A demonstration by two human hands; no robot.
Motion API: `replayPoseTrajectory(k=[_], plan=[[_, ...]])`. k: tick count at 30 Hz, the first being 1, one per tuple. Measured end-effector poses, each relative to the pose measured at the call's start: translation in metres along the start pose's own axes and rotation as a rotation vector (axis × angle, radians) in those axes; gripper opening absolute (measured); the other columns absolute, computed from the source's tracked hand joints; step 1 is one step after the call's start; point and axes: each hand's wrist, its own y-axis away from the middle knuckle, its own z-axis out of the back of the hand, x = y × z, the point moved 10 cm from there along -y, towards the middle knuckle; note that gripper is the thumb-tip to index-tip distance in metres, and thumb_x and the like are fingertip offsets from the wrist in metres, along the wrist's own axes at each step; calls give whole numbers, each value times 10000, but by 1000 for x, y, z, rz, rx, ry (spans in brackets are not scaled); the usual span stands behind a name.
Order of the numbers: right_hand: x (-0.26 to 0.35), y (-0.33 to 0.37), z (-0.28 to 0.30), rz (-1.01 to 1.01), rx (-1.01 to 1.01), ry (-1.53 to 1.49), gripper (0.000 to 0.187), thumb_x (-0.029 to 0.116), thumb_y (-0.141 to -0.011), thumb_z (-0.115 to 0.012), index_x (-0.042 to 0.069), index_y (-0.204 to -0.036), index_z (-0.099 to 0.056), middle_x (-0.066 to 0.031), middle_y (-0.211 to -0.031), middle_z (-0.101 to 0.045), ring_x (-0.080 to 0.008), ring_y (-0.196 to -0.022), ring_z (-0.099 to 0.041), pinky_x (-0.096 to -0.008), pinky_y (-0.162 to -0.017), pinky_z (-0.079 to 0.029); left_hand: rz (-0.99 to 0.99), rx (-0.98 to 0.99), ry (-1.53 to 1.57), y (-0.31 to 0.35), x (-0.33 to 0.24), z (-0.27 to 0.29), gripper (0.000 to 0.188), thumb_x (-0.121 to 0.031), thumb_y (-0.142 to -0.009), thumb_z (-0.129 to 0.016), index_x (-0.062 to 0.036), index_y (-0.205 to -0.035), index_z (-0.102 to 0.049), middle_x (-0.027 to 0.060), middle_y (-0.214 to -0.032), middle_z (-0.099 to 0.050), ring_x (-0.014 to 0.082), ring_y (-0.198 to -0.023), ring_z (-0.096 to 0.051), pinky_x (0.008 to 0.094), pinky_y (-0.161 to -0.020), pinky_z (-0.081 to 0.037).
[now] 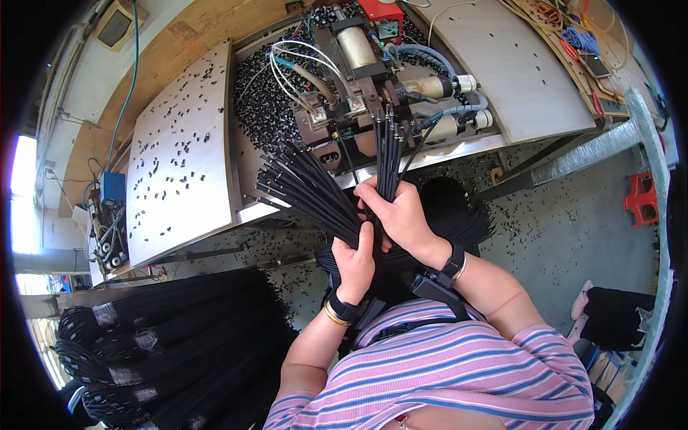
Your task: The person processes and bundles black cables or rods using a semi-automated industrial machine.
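My left hand [355,264] is closed round a thick bundle of black cables [304,183], whose metal-tipped ends fan out up and to the left. Closed just above it, my right hand [403,215] grips a smaller bunch of black cables [388,158] standing nearly upright. Between the two bunches a single cable [347,152] slants toward the machine [365,115]; my right thumb and fingertips are close to its lower part. The machine has metal blocks, cylinders and hoses, and stands just beyond the cable ends. Where the cables run below my hands is partly hidden.
Small black bits [265,93] heap round the machine and lie scattered over the left metal panel [183,150] and floor. Taped bundles of black cable [179,344] lie at lower left. A red stool [640,199] and a foil-wrapped bar [588,152] are at right.
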Motion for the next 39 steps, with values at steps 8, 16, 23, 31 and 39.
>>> replayPoseTrajectory(k=[8, 16, 23, 31, 39], plan=[[0, -7, 0, 35, -3, 0, 202, 205, -894, -628, 4, -869, -636, -24, -690, -607, -72, -515, -552, -220, -386, -425, 25, 8, 106, -4, 6, 2, 123, -40, -937, -504, 19, -1044, -491, 84, -780, -600, 163, -570, -589, 253, -518, -480], [-10, 2, -11, -126, 203, 12, 208, 201, -882, -645, 4, -947, -648, -11, -653, -593, -75, -428, -515, -225, -329, -385, 60, 62, 149, -2, 13, 0, 140, -35, -938, -499, 29, -1061, -481, 110, -842, -610, 177, -585, -602, 264, -516, -501], [-2, 12, 9, -5, 49, 127, 190, 166, -894, -630, -12, -956, -655, -30, -711, -625, -69, -513, -562, -209, -388, -425, 25, 20, 17, 4, 8, -1, 176, -34, -931, -519, 47, -1087, -513, 100, -895, -629, 167, -642, -628, 261, -569, -532], [-4, 8, 10, -7, -60, -37, 169, 163, -878, -642, -2, -845, -662, -27, -680, -643, -66, -564, -589, -224, -489, -449, -170, -96, -146, -5, -11, 12, 173, -55, -933, -524, 20, -1083, -567, 80, -920, -636, 133, -672, -604, 257, -584, -505], [2, -7, -1, 78, -30, 5, 198, 199, -894, -627, 2, -882, -644, -35, -739, -635, -65, -519, -567, -203, -377, -401, -1, -37, 109, -10, -4, 7, 191, -62, -951, -481, 36, -1111, -518, 93, -871, -627, 169, -608, -609, 266, -503, -514]])
